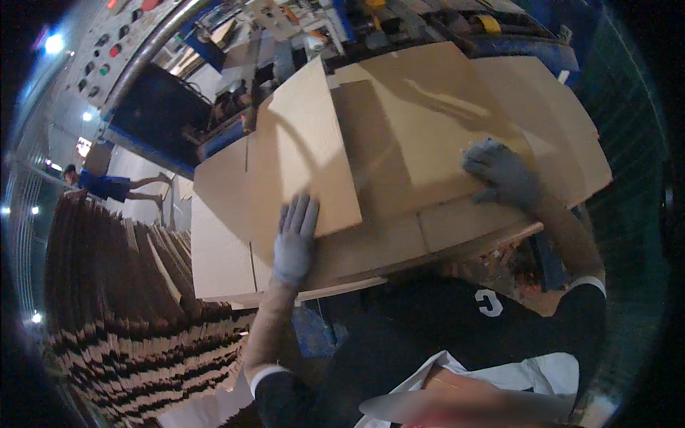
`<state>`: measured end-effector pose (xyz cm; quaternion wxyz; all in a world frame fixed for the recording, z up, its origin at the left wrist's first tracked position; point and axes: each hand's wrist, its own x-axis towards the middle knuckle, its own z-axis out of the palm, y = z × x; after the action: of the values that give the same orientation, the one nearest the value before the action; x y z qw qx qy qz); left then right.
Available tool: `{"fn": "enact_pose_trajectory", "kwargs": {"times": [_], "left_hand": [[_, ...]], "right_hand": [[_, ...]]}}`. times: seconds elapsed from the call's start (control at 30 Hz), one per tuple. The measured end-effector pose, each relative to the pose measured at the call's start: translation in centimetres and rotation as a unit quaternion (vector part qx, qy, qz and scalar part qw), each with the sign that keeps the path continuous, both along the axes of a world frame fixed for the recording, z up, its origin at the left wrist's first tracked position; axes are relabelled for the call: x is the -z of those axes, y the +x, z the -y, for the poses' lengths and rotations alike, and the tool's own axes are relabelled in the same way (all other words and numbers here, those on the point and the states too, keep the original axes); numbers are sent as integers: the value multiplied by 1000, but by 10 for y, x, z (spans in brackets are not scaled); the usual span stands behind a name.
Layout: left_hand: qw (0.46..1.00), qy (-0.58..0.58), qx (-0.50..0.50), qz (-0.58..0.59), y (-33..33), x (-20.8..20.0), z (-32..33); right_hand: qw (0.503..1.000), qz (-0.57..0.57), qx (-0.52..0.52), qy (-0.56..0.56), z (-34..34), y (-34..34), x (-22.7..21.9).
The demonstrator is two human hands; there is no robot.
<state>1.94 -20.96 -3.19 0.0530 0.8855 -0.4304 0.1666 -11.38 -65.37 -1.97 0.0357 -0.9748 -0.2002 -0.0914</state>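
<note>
Two gloved hands, left (pixel 295 241) and right (pixel 501 173), spread flat on cardboard sheets (pixel 399 143); one stack (pixel 121 314) beside.

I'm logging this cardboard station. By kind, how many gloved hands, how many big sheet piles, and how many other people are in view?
Gloved hands: 2, the left hand and the right hand, both flat on the cardboard sheets
Big sheet piles: 2, the cardboard sheets under the hands and the edge-on stack at lower left
Other people: 1, a co-worker at far left
Total: 5
</note>
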Motion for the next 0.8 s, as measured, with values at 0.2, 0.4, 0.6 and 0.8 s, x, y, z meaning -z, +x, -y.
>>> {"fn": "enact_pose_trajectory", "kwargs": {"times": [0.2,0.4,0.6,0.8], "left_hand": [[987,-157,-7,23,132,6,54],[968,-133,-210,42,147,-15,74],[688,-286,-656,119,7,-9,-98],[651,-320,-680,-105,-16,44,-161]], "right_hand": [[998,-15,63,11,11,101,-13],[984,112,135,-5,31,119,7],[901,162,353,-193,200,-105,103],[857,22,503,110,291,-181,182]]}}
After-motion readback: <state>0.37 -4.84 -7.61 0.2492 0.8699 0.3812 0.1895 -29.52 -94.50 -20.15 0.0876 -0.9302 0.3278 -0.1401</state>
